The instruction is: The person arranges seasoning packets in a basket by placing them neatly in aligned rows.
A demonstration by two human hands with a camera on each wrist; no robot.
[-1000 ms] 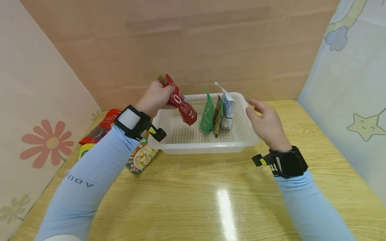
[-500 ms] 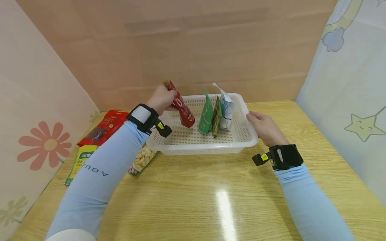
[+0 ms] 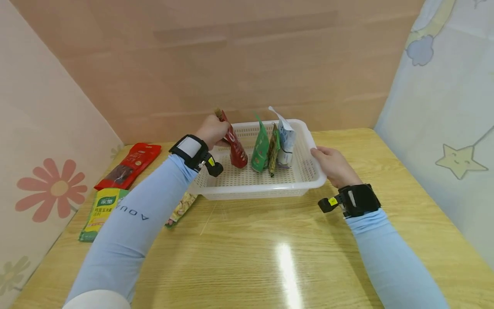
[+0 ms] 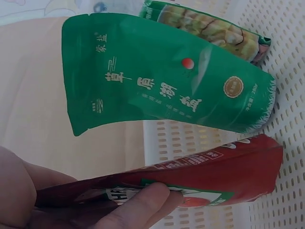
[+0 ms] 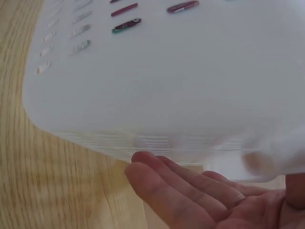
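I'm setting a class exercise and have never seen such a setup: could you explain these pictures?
There is no robot here: a person works with bare hands. The wide picture comes from a head-worn camera looking down; the other two come from small cameras on the wrists, each showing that hand's work. The left hand holds a red pouch, its lower end inside a white basket. The right hand touches the basket's right end. Also in the basket are a green pouch, a patterned packet and a white packet. On the wooden table lie a red bag, a yellow-and-green packet and a third packet, partly hidden.
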